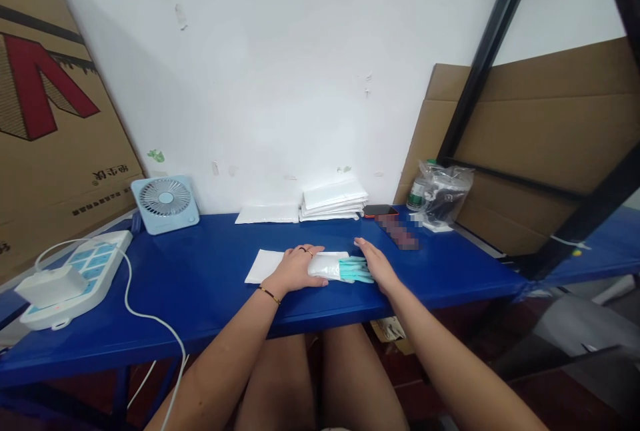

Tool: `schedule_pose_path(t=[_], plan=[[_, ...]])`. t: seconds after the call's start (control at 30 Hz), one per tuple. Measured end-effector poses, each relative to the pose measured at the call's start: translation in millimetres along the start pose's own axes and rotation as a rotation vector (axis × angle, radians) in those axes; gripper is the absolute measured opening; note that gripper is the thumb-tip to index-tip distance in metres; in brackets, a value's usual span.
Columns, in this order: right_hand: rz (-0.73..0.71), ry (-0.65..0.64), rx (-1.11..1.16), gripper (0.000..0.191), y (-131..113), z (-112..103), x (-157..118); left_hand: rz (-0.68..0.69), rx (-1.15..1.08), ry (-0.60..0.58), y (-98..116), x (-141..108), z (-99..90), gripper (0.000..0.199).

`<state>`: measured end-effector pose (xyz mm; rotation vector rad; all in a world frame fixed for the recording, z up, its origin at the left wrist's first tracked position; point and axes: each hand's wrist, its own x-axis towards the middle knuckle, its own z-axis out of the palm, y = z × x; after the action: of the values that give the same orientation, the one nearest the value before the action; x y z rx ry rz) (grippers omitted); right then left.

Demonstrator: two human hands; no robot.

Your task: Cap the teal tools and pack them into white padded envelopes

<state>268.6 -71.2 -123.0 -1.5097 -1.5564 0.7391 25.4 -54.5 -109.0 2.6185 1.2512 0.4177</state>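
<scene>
While the left hand [296, 269], its fingers spread fairly wide, presses one clear packet [325, 266] of teal sticks [356, 269] onto one white sheet [263, 266] at the front of the blue table [215, 284], the right hand [379, 264] stands open at the sticks' ends; behind are one white stack [334, 199], one flat white packet [267, 214], one fan [167, 203] and one bottle [416, 195]

And here your left hand [299, 270] hides part of the white packet [260, 267]. Beside the phone [381, 210], pixelation masks a dark reddish item [397, 231]; you can't tell what. The clear bag's [447, 191] contents stay unclear, the printed carton [55, 111] leaves frame left, and your legs [357, 378] run off below.
</scene>
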Motion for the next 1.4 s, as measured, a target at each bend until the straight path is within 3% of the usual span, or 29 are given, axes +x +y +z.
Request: schedule_pose_path(t=[0.13,0.23,0.33,0.47,0.6,0.7,0.8,0.9,1.07,1.2,1.27,1.4], plan=[[-0.015,-0.027,0.083,0.065,-17.9,44.9,-3.7,0.005,0.001,-0.009,-1.3,0.7,0.7,0.084],[-0.142,-0.143,0.086,0.056,-33.5,55.0,-1.7,0.023,-0.015,-0.021,-3.0,-1.1,-1.5,0.086],[-0.23,-0.227,0.006,0.046,-36.1,37.9,0.1,0.067,-0.05,-0.056,-5.3,-3.5,-8.3,0.08],[-0.333,-0.402,-0.208,0.047,-28.6,6.0,-8.8,0.133,-0.048,-0.153,-6.3,-7.8,-23.0,0.068],[-0.433,-0.463,-0.278,0.031,-26.6,-1.8,-28.7,0.118,0.046,-0.015,1.6,-24.6,-31.5,0.068],[-0.528,-0.418,-0.399,0.025,-26.7,3.0,-35.7,0.155,0.089,0.09,11.8,-45.1,-27.3,0.042],[-0.636,-0.32,-0.572,0.023,-28.5,5.7,-33.4,0.193,0.161,0.083,18.4,-61.0,-20.7,0.018],[-0.736,-0.289,-0.608,0.023,-39.1,0.7,-25.1,0.181,0.166,0.131,18.6,-63.7,-24.5,0.02],[-0.81,-0.111,-0.457,0.02,-75.7,-19.5,-0.7,0.027,0.036,0.493,18.2,-42.5,-59.1,0.017],[-0.932,0.068,-0.307,0.015,-98.5,-33.4,12.7,0.075,-0.013,0.691,25.9,-24.8,-80.5,0.012],[-0.957,0.136,-0.28,0.014,-103.7,-38.2,12.8,0.102,-0.021,0.772,29.2,-21.4,-83.3,0.011],[-1.019,0.123,-0.359,0.013,-101.5,-42.8,0.9,0.125,-0.032,0.824,27.7,-28.7,-76.2,0.011]])
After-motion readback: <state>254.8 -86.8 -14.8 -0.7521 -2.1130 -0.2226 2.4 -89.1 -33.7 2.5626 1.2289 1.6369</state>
